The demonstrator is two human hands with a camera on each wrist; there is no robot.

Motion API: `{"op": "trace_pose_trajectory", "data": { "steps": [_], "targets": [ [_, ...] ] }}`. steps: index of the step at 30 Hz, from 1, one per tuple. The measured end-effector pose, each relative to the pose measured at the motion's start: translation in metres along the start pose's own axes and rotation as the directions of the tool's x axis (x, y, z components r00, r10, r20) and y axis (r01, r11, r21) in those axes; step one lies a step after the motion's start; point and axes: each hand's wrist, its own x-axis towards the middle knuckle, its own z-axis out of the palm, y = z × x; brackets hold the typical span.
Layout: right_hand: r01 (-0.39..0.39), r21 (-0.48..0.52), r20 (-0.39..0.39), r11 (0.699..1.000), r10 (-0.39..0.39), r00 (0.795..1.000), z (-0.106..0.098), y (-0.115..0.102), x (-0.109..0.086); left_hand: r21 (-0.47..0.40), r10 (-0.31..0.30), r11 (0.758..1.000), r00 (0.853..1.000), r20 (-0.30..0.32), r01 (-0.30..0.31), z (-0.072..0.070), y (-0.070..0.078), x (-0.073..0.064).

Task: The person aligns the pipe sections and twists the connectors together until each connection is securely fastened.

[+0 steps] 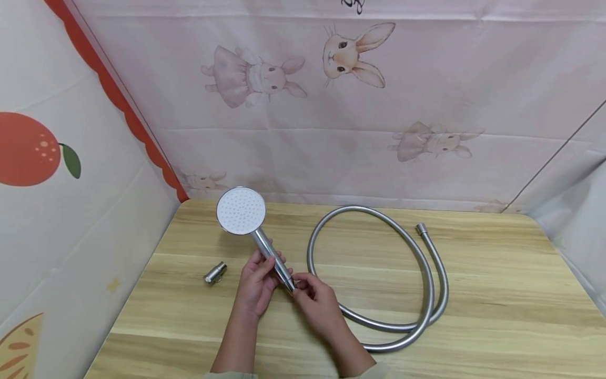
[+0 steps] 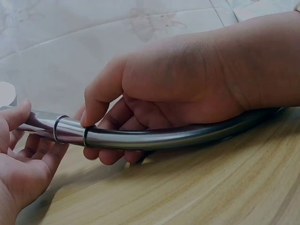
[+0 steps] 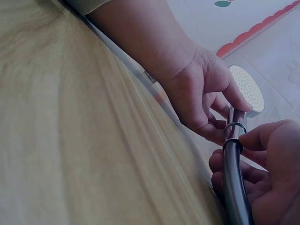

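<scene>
A chrome hand shower (image 1: 240, 210) with a round white spray face is held up at a tilt over the table. My left hand (image 1: 258, 284) grips its handle, thumb across the front. At the handle's lower end, my right hand (image 1: 319, 305) pinches the hose's metal end nut (image 2: 72, 131) between thumb and fingers. The nut meets the handle end in both wrist views; whether it is threaded on, I cannot tell. From there the silver shower hose (image 1: 428, 295) runs under my right wrist and loops on the table. In the right wrist view, the hose (image 3: 236, 183) passes below the right fingers.
A small chrome fitting (image 1: 215, 273) lies on the wooden table (image 1: 497, 295), left of my left hand. The hose's other end (image 1: 421, 228) rests at the back right. A pink rabbit-print curtain (image 1: 331, 158) stands behind the table, with a white fruit-print one (image 1: 109, 210) at left.
</scene>
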Motion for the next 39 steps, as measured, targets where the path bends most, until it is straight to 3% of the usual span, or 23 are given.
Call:
{"op": "trace_pose_trajectory", "data": {
  "steps": [7,21,39],
  "targets": [
    [0.043,0.034,0.000,0.998,-0.043,0.999,0.0003,0.0050,0.0013,0.002,0.009,1.000,1.000,0.013,-0.009,-0.0007,-0.0004,0.0001],
    [0.000,-0.015,0.013,1.000,0.000,1.000,0.0010,-0.0003,0.0009,0.008,0.008,1.000,1.000,0.011,-0.009,-0.0010,-0.0005,0.0001],
    [0.013,0.051,0.015,0.999,-0.014,1.000,0.0015,0.0057,0.0019,0.009,0.007,1.000,1.000,0.009,-0.008,-0.0003,0.0002,-0.0005]
  ]
}}
